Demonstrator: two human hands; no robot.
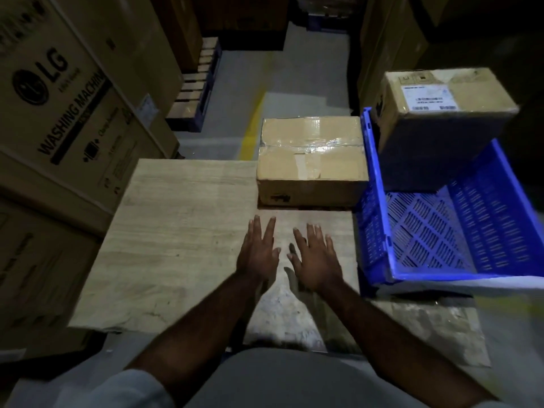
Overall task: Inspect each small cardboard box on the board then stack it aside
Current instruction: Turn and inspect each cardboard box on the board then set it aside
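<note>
A taped brown cardboard box (312, 160) sits at the far right of a pale wooden board (176, 237). My left hand (259, 251) and my right hand (315, 257) are stretched out side by side over the board, fingers straight and spread, a short way in front of that box and not touching it. Neither hand holds anything. A second cardboard box (441, 113) with a white shipping label stands in the far end of a blue plastic crate (426, 231) to the right of the board.
Large washing-machine cartons (67, 113) are stacked tight along the left. More tall cartons stand at the back and right. A wooden pallet (197, 83) lies on the grey floor behind, beside a yellow floor line (253, 131). The scene is dim.
</note>
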